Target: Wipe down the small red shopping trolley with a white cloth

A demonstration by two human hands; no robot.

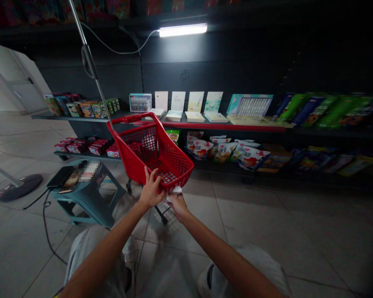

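Observation:
A red plastic shopping cart (174, 161) on dark wheels stands right in front of me, its perforated basket holding nothing that I can see. My left hand (151, 190) rests against the near rim of the basket with its fingers spread. Just to the right, my right hand (178, 205) is closed around a crumpled white cloth or tissue (175, 191), pressed against the basket's near end below the rim. Part of the white piece is hidden behind the fingers and between the two hands.
A teal plastic stool (81, 198) carrying dark flat items stands left of the cart. Behind is a shelf (186, 124) with books and boxed sets, and snack bags (199, 148) below. A metal pole rises behind the cart; a round stand base (20, 188) and cable lie left.

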